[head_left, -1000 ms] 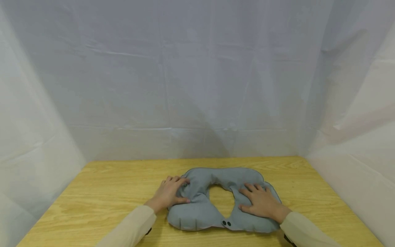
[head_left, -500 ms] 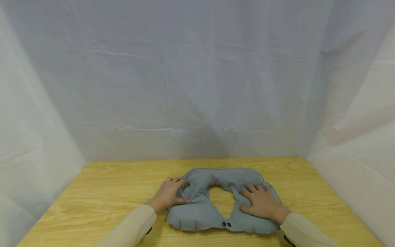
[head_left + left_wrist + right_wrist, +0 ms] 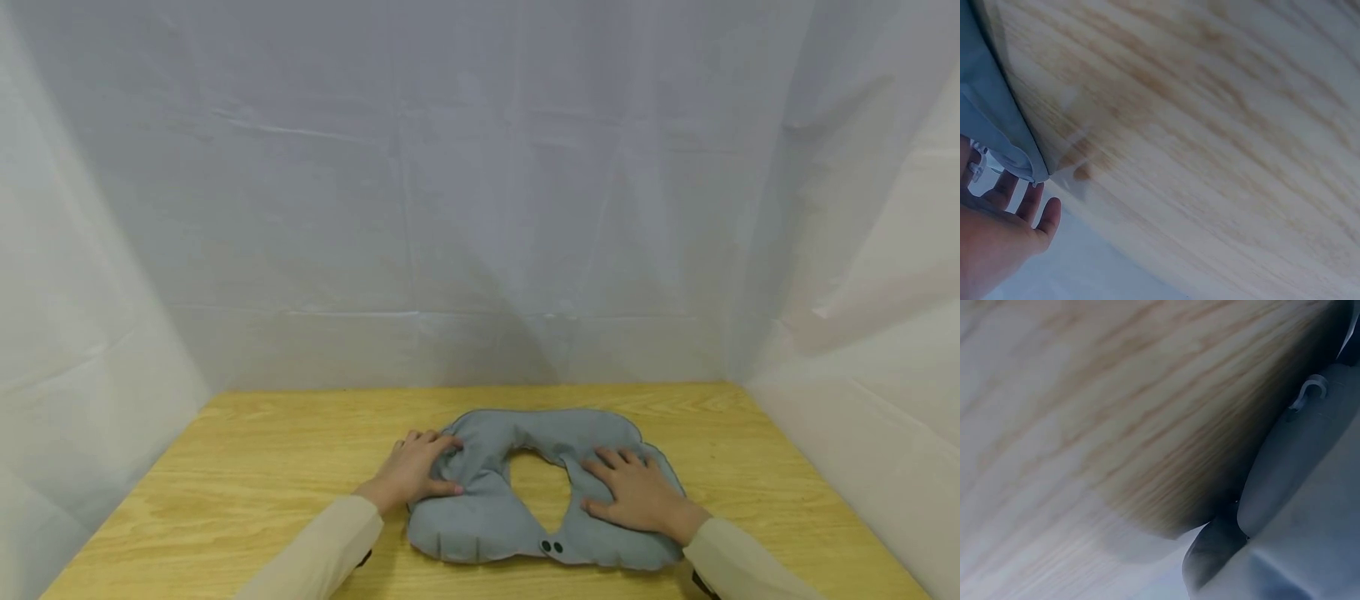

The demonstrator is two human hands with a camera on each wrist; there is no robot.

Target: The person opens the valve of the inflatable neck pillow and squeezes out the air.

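A grey inflated U-shaped neck pillow (image 3: 480, 521) lies flat on the wooden table, in the head view, with its two arms meeting at the near side by a pair of dark snap buttons (image 3: 552, 547). My left hand (image 3: 412, 468) rests on its left side, thumb on top and fingers spread over the outer edge. On the right side my right hand (image 3: 633, 493) lies palm down with fingers spread. In the left wrist view, fingertips touch the pillow's corner (image 3: 1007, 125). The right wrist view shows a grey bulge with a pale loop (image 3: 1315, 384); my right fingers are hidden there.
The table (image 3: 285, 467) has a light wood grain and reaches back to a hanging white sheet (image 3: 465, 208). Sheets also enclose the left side (image 3: 67, 350) and the right side (image 3: 885, 375). Beige sleeves (image 3: 322, 542) cover both forearms.
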